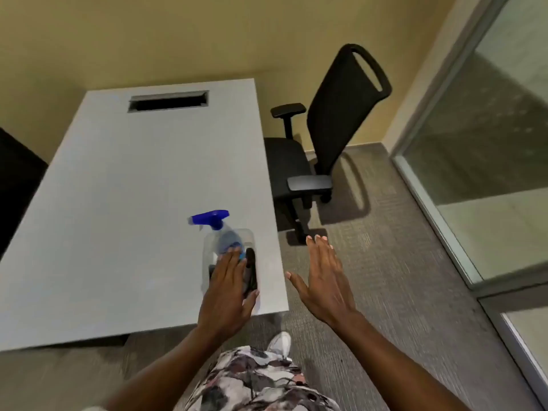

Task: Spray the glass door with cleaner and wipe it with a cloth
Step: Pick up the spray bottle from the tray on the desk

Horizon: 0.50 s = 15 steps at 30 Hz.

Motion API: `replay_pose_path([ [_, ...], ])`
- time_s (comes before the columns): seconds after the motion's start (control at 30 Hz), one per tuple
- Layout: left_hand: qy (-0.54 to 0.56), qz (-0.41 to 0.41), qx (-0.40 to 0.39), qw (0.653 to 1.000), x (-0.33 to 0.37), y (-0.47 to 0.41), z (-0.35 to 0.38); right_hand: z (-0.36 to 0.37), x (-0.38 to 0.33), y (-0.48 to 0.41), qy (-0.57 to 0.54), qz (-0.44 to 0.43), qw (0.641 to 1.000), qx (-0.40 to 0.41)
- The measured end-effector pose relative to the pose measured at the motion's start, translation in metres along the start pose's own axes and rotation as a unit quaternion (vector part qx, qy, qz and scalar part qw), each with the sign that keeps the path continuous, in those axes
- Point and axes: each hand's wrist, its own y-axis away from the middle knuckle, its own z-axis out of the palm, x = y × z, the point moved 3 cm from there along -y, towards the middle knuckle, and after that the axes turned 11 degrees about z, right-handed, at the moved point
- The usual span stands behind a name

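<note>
You have one spray bottle (225, 235) on one grey table (133, 185) — blue trigger head, clear body. One dark object (251, 271) lies beside it; what it is cannot be told. Two hands show — your left hand (229, 289) and right hand (323, 280). One black office chair (332, 129), one white shoe (280, 344).

Bottle base (228, 262) — perhaps hand-hidden
</note>
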Motion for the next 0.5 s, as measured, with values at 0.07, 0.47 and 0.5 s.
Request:
replay_pose_path([
  [0.07, 0.003, -0.039, 0.029, 0.999, -0.018, 0.007, 0.000, 0.007, -0.018, -0.018, -0.026, -0.003, 0.999, -0.034],
  [0.47, 0.015, -0.242, -0.078, 0.967, -0.066, 0.029, 0.027, 0.044, -0.124, -0.091, -0.106, -0.053, 0.982, -0.146],
  [0.5, 0.017, -0.245, -0.081, 0.966, -0.066, 0.028, 0.028, 0.047, -0.129, -0.095, -0.107, -0.055, 0.981, -0.150],
])
